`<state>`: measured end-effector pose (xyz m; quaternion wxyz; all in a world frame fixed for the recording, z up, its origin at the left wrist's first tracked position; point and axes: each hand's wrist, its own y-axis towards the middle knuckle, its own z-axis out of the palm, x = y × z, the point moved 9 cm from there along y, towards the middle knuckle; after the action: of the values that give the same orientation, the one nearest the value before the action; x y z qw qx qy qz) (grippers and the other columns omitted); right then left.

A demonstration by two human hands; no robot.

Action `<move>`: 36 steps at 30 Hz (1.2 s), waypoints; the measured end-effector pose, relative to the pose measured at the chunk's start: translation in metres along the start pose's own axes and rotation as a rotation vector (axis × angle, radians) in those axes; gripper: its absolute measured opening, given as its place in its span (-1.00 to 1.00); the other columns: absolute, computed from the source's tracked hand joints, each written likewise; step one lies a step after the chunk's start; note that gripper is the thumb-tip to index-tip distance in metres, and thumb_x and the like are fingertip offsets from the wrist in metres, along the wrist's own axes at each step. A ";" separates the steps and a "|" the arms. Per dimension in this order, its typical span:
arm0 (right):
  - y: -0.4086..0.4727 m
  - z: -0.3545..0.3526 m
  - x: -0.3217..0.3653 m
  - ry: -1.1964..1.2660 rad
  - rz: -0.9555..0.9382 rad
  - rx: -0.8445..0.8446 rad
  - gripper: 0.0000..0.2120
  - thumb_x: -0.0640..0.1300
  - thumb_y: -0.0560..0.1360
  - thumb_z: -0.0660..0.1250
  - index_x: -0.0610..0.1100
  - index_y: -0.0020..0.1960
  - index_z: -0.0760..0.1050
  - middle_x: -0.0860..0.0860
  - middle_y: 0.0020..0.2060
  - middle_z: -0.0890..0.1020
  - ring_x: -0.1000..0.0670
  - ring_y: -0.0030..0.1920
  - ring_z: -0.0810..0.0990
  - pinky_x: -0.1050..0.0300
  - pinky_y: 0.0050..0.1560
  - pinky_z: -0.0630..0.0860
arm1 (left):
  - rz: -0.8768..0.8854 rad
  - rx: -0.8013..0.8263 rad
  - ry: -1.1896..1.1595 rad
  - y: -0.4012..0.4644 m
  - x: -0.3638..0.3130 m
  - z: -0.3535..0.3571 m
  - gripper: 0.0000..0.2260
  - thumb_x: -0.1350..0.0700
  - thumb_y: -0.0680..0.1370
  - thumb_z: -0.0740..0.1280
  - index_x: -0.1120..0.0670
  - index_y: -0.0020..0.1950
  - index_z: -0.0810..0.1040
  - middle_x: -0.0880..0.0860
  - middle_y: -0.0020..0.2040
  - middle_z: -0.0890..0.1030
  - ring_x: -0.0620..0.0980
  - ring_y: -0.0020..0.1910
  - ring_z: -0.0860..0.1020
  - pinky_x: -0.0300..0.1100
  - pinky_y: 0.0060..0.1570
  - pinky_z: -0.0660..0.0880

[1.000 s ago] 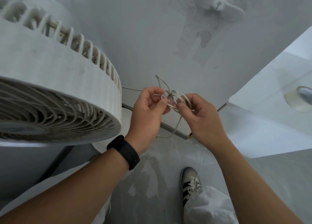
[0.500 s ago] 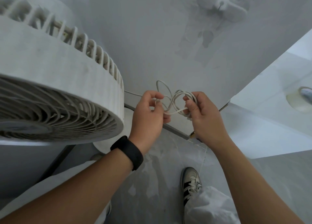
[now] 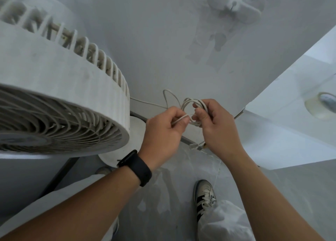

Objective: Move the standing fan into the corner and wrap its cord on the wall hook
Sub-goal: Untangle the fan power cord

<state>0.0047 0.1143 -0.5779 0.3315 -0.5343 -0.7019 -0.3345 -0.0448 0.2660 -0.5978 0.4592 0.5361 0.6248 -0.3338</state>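
The standing fan (image 3: pixel 60 99) filled the frame from nine to ten o'clock, its round white grille tilted toward the camera and its round base (image 3: pixel 135 128) showing just below the rim, close against the grey wall (image 3: pixel 154 40). The cord (image 3: pixel 195 104) was gathered into a small bundle of pale loops near the centre of the view, with one thin strand running off toward nine o'clock and passing behind the fan head. The left hand (image 3: pixel 163 137), a dark watch (image 3: pixel 138 166) on its wrist, pinched a single strand of the cord between thumb and curled fingers. The right hand (image 3: pixel 216 130), just beside it at three o'clock, had its grip clenched on the coil, the loops passing round its fingers; the two hands were nearly touching. The wall hook (image 3: pixel 234 6), a white winged fitting, sat high on the wall at about one o'clock, well apart from the cord and bare of any loop. Below, at five o'clock, a striped sneaker (image 3: pixel 205 195) stood on the grey floor (image 3: pixel 169 195), under a pale trouser leg. A roll of clear tape (image 3: pixel 320 105) lay on a white surface at three o'clock.
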 end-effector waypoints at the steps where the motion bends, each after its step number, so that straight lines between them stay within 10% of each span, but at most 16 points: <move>1: 0.000 -0.001 0.000 0.006 0.003 -0.009 -0.91 -0.13 0.68 0.27 -0.03 0.10 0.56 0.12 -0.20 0.68 0.20 -0.13 0.65 0.43 -0.15 0.48 | -0.048 -0.007 -0.105 0.000 0.002 0.000 -0.87 0.04 0.67 0.36 0.04 -0.04 0.62 -0.04 -0.30 0.63 -0.03 -0.26 0.58 0.00 -0.11 0.55; 8: 0.005 -0.010 -0.016 0.045 0.120 -0.055 -0.88 -0.14 0.71 0.21 -0.05 0.09 0.52 0.01 -0.19 0.65 0.28 -0.22 0.57 0.51 -0.23 0.40 | -0.217 -0.113 -0.601 0.002 0.010 -0.008 -0.79 0.13 0.75 0.13 0.07 -0.03 0.48 0.04 -0.27 0.69 0.04 -0.23 0.60 0.12 0.12 0.50; 11: 0.004 -0.012 -0.021 -0.012 0.130 -0.057 -0.87 -0.16 0.70 0.20 -0.03 0.06 0.52 0.02 -0.22 0.62 0.19 -0.22 0.56 0.42 -0.25 0.41 | -0.211 -0.064 -0.408 0.000 0.005 -0.006 -0.77 0.16 0.73 0.16 0.15 -0.08 0.51 0.09 -0.23 0.73 -0.03 -0.20 0.64 -0.13 -0.01 0.58; 16: 0.004 -0.006 -0.007 -0.321 -0.058 -0.004 -0.84 -0.18 0.69 0.20 0.02 0.08 0.52 0.12 -0.29 0.57 0.08 -0.22 0.52 0.02 0.10 0.28 | -0.112 -0.073 -0.066 -0.003 0.003 -0.011 -0.87 -0.04 0.63 0.35 -0.02 -0.01 0.63 -0.06 -0.19 0.72 -0.12 -0.20 0.66 0.03 -0.08 0.65; 20: 0.002 -0.005 0.001 -0.516 -0.152 -0.026 -0.82 -0.18 0.65 0.19 0.07 0.07 0.50 0.11 -0.25 0.51 0.01 -0.16 0.46 0.02 0.01 0.08 | 0.163 -0.129 0.317 -0.005 -0.017 -0.014 -0.83 0.02 0.55 0.42 -0.07 0.14 0.61 -0.16 -0.08 0.67 -0.18 -0.19 0.62 0.05 -0.10 0.63; 24: -0.001 0.008 0.003 -0.370 -0.149 0.045 -0.83 -0.15 0.66 0.19 0.08 0.06 0.50 0.11 -0.25 0.59 0.05 -0.18 0.55 -0.10 0.13 0.25 | 0.254 0.005 0.372 -0.007 -0.019 0.004 -0.76 -0.13 0.62 0.31 -0.02 -0.10 0.64 -0.14 -0.30 0.58 -0.13 -0.33 0.51 -0.09 -0.26 0.44; 28: -0.005 0.010 0.007 -0.180 -0.125 0.053 -0.88 -0.08 0.67 0.23 0.09 0.04 0.51 0.19 -0.28 0.65 0.18 -0.19 0.65 -0.19 0.26 0.41 | 0.216 0.008 0.235 -0.003 -0.014 0.004 -0.65 -0.08 0.69 0.25 0.06 -0.23 0.50 -0.04 -0.39 0.44 -0.04 -0.39 0.42 -0.10 -0.34 0.28; 36: 0.004 -0.011 -0.011 -0.006 0.077 -0.082 -0.85 -0.13 0.70 0.21 0.00 0.00 0.51 0.14 -0.28 0.61 0.25 -0.27 0.53 0.22 -0.16 0.40 | -0.084 -0.146 -0.242 0.003 0.007 -0.012 -0.72 0.00 0.73 0.21 0.05 -0.10 0.59 -0.05 -0.22 0.61 -0.11 -0.26 0.51 -0.02 -0.14 0.53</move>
<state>0.0124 0.1002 -0.5808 0.3200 -0.5752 -0.6673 -0.3485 -0.0445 0.2802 -0.5995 0.5544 0.4305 0.6095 -0.3687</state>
